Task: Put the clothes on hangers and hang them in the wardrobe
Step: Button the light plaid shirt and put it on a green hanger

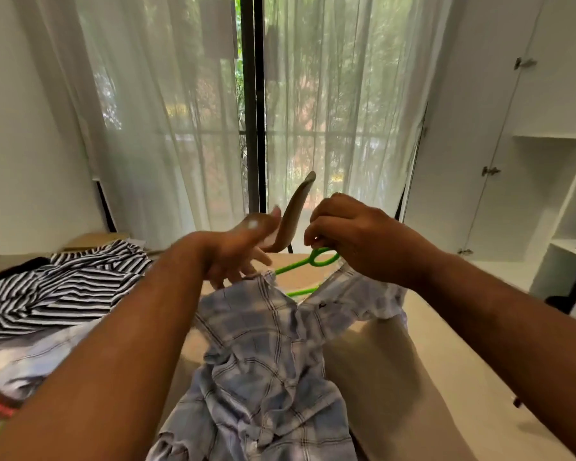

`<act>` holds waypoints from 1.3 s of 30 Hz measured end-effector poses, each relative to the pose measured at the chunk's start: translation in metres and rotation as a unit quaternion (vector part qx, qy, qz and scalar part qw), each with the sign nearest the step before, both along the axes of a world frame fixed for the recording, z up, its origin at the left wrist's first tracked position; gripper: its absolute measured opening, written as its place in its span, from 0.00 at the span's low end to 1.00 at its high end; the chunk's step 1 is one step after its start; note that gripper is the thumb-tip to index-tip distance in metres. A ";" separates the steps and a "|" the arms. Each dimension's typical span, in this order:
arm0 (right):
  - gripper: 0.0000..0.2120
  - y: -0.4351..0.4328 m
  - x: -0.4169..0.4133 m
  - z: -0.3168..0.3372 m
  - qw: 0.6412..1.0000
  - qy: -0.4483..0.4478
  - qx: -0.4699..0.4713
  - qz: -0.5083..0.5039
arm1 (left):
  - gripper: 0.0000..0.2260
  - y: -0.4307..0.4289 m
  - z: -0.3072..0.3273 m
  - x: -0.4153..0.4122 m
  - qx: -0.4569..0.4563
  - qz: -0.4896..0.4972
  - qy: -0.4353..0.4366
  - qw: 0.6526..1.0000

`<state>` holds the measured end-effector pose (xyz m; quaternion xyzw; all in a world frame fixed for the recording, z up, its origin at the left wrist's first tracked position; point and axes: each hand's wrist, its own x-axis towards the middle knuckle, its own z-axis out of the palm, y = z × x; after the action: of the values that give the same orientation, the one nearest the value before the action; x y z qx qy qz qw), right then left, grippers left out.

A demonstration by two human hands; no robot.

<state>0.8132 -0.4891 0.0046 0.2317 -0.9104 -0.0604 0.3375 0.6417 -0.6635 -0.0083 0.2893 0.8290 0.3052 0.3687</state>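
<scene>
A light blue and white plaid shirt (263,344) of thin, crumpled woven cloth lies over the beige bed (379,377), with its open collar towards the window. A green hanger (325,257) of smooth plastic shows in the collar opening: two slim arms run into the cloth, and a rounded loop sits at the neck. From there a curved, grey-brown hook (296,214) rises between the two hands; it is blurred.

The right hand (350,234) is held palm down above the shirt's shoulder, with its fingers curled in and pinching the hanger at the green loop. The left hand (243,247) is spread wide, thumb up and fingers splayed downward just above the collar. It is blurred, and whether it touches the hook cannot be told. Both bare forearms reach in from the bottom corners.

To the left on the bed lies a rumpled black-and-white striped garment (64,284), with more soft clothes heaped nearer the camera.

Beyond the bed, sheer white curtains (153,128) hang in long folds on both sides of a dark window frame (253,111). On the right stands the white wardrobe (463,128), its flat door open on small metal hinges (491,171) and its box-shaped shelves exposed.
</scene>
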 end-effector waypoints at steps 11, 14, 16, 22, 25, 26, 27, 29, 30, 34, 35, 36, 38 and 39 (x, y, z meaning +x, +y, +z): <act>0.04 0.012 0.023 0.030 0.994 -0.053 -0.094 -0.029 | 0.07 0.029 0.033 0.020 0.084 -0.051 0.359 0.928; 0.04 0.022 0.017 0.064 0.992 -0.015 -0.117 -0.048 | 0.05 0.012 0.090 0.033 0.182 -0.090 0.349 0.915; 0.05 0.025 0.014 0.098 0.991 0.035 -0.118 -0.058 | 0.09 0.002 0.126 0.049 0.195 -0.137 0.368 0.899; 0.05 -0.003 0.031 0.199 0.986 0.117 -0.111 -0.048 | 0.23 -0.003 0.201 0.080 0.195 -0.106 0.499 0.837; 0.05 -0.017 0.041 0.219 0.982 0.133 -0.129 -0.034 | 0.11 -0.001 0.214 0.088 0.155 -0.092 0.643 0.744; 0.06 -0.019 0.041 0.222 0.981 0.137 -0.136 -0.034 | 0.11 -0.001 0.216 0.090 0.159 -0.080 0.667 0.723; 0.07 -0.021 0.043 0.224 0.978 0.146 -0.142 -0.035 | 0.10 -0.002 0.217 0.093 0.169 -0.065 0.684 0.707; 0.17 -0.020 0.048 0.224 0.972 0.163 -0.164 -0.049 | 0.10 -0.008 0.217 0.099 0.200 -0.037 0.712 0.672; 0.25 -0.018 0.054 0.223 0.968 0.161 -0.187 -0.054 | 0.11 -0.011 0.218 0.101 0.216 -0.022 0.727 0.651; 0.43 -0.001 0.081 0.193 0.935 0.153 -0.285 -0.144 | 0.12 -0.027 0.225 0.100 0.272 0.050 0.760 0.589; 0.43 0.000 0.086 0.180 0.922 0.169 -0.292 -0.190 | 0.12 -0.030 0.228 0.099 0.281 0.064 0.761 0.582; 0.40 -0.001 0.089 0.165 0.907 0.193 -0.293 -0.234 | 0.12 -0.032 0.228 0.099 0.288 0.075 0.760 0.577; 0.32 -0.014 0.092 0.138 0.883 0.238 -0.285 -0.286 | 0.14 -0.033 0.228 0.102 0.292 0.082 0.757 0.579; 0.28 -0.021 0.093 0.129 0.882 0.231 -0.288 -0.293 | 0.16 -0.032 0.228 0.104 0.293 0.078 0.753 0.584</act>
<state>0.9063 -0.5098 0.1334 -0.1731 -0.8101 0.0561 0.5573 0.7458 -0.6953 0.2197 0.4420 0.6950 0.2316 -0.5176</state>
